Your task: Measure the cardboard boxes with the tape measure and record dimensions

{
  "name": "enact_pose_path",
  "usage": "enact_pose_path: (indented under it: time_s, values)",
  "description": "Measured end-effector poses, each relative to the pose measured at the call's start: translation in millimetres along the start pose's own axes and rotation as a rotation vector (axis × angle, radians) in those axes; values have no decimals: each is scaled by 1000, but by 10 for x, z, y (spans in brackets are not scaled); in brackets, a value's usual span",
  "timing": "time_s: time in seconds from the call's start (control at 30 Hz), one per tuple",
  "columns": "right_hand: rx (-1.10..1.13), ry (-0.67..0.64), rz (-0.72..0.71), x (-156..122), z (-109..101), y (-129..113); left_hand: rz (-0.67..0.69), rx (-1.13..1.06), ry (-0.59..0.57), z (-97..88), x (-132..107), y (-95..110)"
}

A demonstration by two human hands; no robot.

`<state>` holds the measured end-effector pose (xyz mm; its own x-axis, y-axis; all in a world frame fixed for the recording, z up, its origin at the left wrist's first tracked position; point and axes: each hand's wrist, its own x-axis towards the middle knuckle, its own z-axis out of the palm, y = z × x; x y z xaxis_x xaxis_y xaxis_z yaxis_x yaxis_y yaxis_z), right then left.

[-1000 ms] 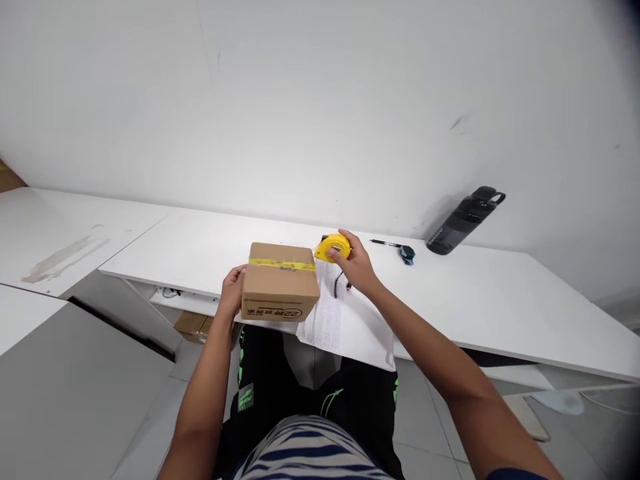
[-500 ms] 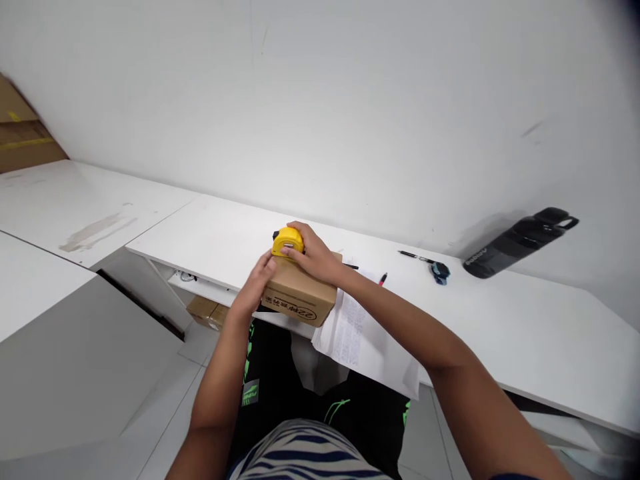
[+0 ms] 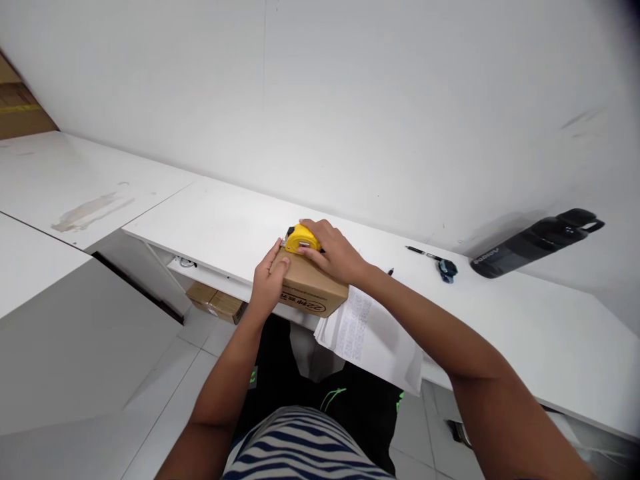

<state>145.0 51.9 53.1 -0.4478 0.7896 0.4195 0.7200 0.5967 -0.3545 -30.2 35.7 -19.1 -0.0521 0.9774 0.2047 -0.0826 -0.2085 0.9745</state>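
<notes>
A small brown cardboard box (image 3: 313, 293) with printed writing on its front sits at the near edge of the white desk (image 3: 225, 227). My right hand (image 3: 334, 252) is closed round a yellow tape measure (image 3: 301, 239) and holds it on the box's top left corner. My left hand (image 3: 269, 281) grips the box's left end, with the thumb up by the tape measure's mouth. The box's top is mostly hidden under both hands.
White printed papers (image 3: 367, 330) hang over the desk edge right of the box. A black pen (image 3: 423, 253), a small dark blue object (image 3: 447, 269) and a black bottle (image 3: 535, 243) lie further right. More cardboard boxes (image 3: 216, 303) sit under the desk.
My right hand carried the tape measure from beside the box on the right over to its top left corner. My left hand shifted up the box's left end towards it.
</notes>
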Motion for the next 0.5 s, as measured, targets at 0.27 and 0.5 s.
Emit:
enact_pose_path:
  time_s: [0.27,0.5]
  values:
    - [22,23,71,-753,-501,419,-10,1,-14,-7,-27,48]
    - [10,32,129,-1018,-582,460,21,64,1,-26,9,18]
